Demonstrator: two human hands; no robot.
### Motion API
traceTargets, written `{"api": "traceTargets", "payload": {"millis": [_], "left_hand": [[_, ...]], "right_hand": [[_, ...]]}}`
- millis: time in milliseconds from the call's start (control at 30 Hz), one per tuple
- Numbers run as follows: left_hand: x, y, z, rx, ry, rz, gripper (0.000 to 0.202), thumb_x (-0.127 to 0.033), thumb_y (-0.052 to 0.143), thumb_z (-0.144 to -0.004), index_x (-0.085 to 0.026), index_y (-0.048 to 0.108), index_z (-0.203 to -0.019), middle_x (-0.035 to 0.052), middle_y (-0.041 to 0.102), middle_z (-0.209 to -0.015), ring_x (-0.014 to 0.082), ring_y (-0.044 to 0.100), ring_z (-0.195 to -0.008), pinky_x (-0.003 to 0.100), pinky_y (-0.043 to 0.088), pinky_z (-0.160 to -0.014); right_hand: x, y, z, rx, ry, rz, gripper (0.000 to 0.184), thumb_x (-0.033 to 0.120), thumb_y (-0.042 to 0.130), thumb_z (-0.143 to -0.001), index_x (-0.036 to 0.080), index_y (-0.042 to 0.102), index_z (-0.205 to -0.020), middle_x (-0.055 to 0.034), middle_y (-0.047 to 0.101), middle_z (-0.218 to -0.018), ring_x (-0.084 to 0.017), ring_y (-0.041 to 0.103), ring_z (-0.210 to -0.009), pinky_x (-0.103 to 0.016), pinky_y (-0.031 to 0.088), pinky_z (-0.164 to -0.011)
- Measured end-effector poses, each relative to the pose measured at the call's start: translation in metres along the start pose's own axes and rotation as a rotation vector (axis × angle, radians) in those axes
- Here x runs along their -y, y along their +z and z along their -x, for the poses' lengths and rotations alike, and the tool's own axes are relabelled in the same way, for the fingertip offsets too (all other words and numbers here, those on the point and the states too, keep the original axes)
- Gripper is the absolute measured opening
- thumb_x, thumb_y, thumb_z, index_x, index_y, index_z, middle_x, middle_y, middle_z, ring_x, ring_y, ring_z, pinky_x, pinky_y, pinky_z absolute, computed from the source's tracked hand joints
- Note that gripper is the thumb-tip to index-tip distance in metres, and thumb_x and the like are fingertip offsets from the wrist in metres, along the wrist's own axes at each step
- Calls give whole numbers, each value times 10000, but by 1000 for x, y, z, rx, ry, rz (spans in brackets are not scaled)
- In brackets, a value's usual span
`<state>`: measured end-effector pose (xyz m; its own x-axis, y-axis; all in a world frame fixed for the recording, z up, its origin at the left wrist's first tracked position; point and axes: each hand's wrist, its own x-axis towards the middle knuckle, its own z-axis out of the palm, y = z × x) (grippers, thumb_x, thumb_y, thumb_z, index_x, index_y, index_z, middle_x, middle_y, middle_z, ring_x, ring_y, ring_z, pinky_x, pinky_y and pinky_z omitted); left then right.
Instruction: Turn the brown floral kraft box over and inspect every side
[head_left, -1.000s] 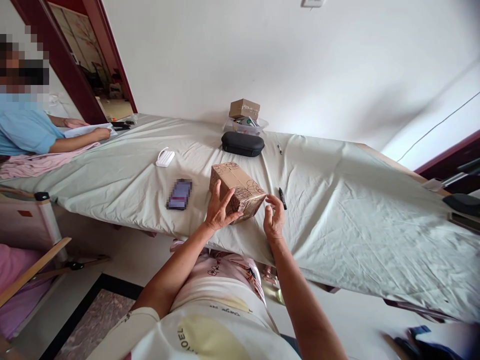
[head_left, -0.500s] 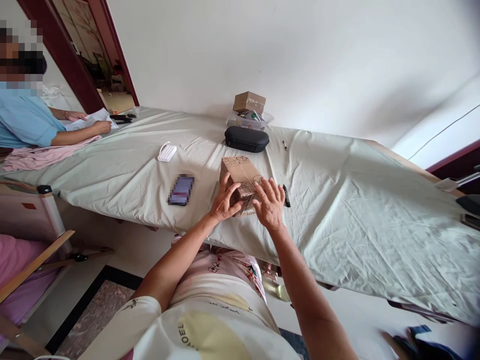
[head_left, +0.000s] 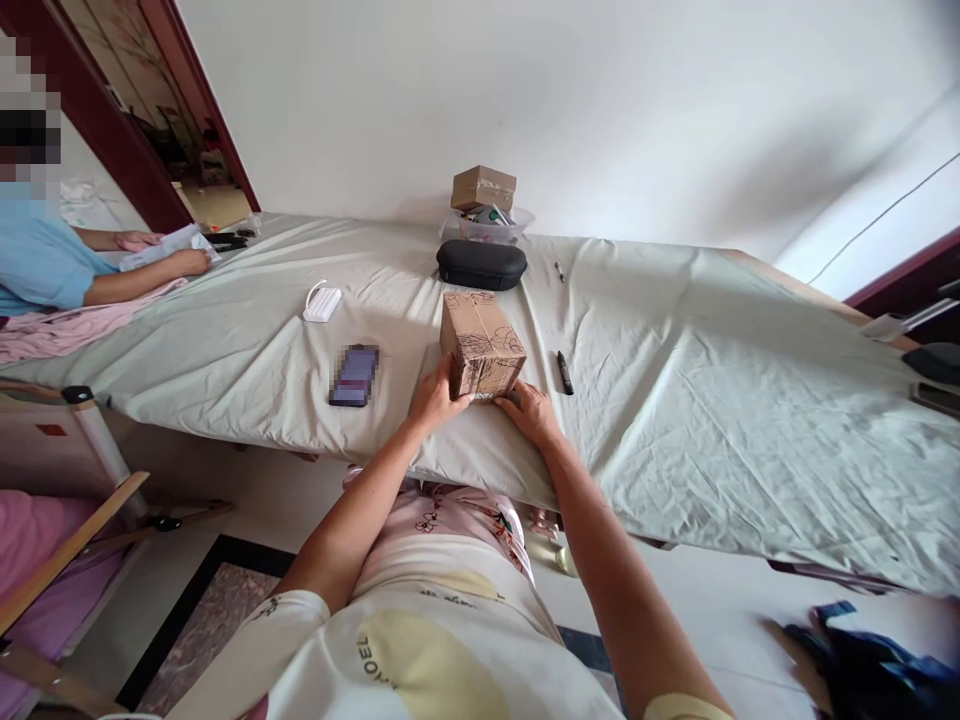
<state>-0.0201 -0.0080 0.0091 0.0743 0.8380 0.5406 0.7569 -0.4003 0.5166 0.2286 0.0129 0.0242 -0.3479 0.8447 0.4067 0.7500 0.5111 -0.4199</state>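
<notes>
A brown cardboard box [head_left: 487, 335] with dark scribbled drawings sits near the front edge of the cloth-covered table. My left hand [head_left: 436, 398] presses against its left side near the front corner, thumb along the front face. At the lower right front corner, my right hand [head_left: 531, 410] holds the box, and its fingertips are partly hidden beside it. Just right of the box lies a black marker [head_left: 565, 372], apart from my right hand. A phone [head_left: 354, 376] with a blurred screen rests left of my left hand.
Behind the box lies a black zip case [head_left: 481, 265], with a clear plastic tub [head_left: 517, 232] and a smaller cardboard box [head_left: 484, 188] by the wall. A white corded object [head_left: 323, 303] and a small pen [head_left: 560, 271] lie around. At far left, a person's hands [head_left: 191, 262] hold paper.
My right hand has moved down from the box's top to its lower right corner. My left hand has lowered along the left side. The view has shifted slightly.
</notes>
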Motion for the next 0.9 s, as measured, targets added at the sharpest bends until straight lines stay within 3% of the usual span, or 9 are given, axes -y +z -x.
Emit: {"api": "traceTargets", "payload": {"millis": [167, 333, 467, 600, 700, 800, 900], "left_hand": [[-8, -8, -3, 133, -25, -118, 959, -385, 844, -858, -148, 340, -1639, 227, 663, -1442, 396, 632, -1371, 549, 476, -1183], [-2, -7, 0, 61, 18, 6, 1076, -414, 889, -817, -177, 278, -1670, 253, 412, -1674, 408, 463, -1541, 532, 454, -1234], [6, -5, 6, -19, 70, 127, 887, -516, 736, -958, -236, 292, -1673, 199, 308, -1747, 370, 337, -1626, 514, 396, -1292], [10, -4, 7, -122, 103, 185, 615, -500, 555, -1068, -260, 429, -1620, 144, 419, -1702, 311, 407, -1594, 479, 376, -1316], [10, -3, 5, -157, 121, 202, 515, -490, 463, -1103, -262, 531, -1560, 126, 501, -1649, 279, 498, -1532, 453, 416, -1298], [9, -2, 4, -188, 151, 217, 486, -477, 411, -1120, -246, 596, -1505, 138, 566, -1586, 266, 565, -1470, 447, 466, -1262], [9, -2, 3, -228, 169, 239, 440, -451, 430, -1117, -248, 641, -1445, 146, 617, -1520, 272, 600, -1429, 470, 492, -1239]], "right_hand": [[-4, 1, 0, 1, 39, -50, 273, 416, 602, -961, 227, 705, -1129, -105, 799, -1028, -298, 719, -945, -384, 537, -854], [-7, 2, 2, 5, 79, -114, 320, 472, 580, -966, 212, 719, -1090, -104, 791, -992, -294, 727, -907, -397, 551, -853], [-5, 0, 4, 16, 52, -249, 359, 524, 575, -987, 242, 740, -1135, -71, 812, -1036, -270, 747, -938, -377, 571, -873], [-4, 1, 5, -3, 32, -294, 418, 613, 607, -973, 263, 764, -1139, -76, 821, -1064, -275, 758, -932, -398, 597, -866], [-6, 2, 4, -169, 56, -366, 590, 680, 649, -929, 236, 700, -1314, -121, 806, -1127, -296, 761, -965, -429, 622, -838], [-7, 0, 5, -416, 84, -424, 829, 696, 687, -892, 208, 524, -1542, -175, 739, -1333, -289, 757, -1015, -437, 637, -841], [-6, -1, 6, -503, 76, -416, 724, 652, 641, -934, 216, 568, -1507, -178, 704, -1407, -274, 748, -1037, -417, 635, -832]]}}
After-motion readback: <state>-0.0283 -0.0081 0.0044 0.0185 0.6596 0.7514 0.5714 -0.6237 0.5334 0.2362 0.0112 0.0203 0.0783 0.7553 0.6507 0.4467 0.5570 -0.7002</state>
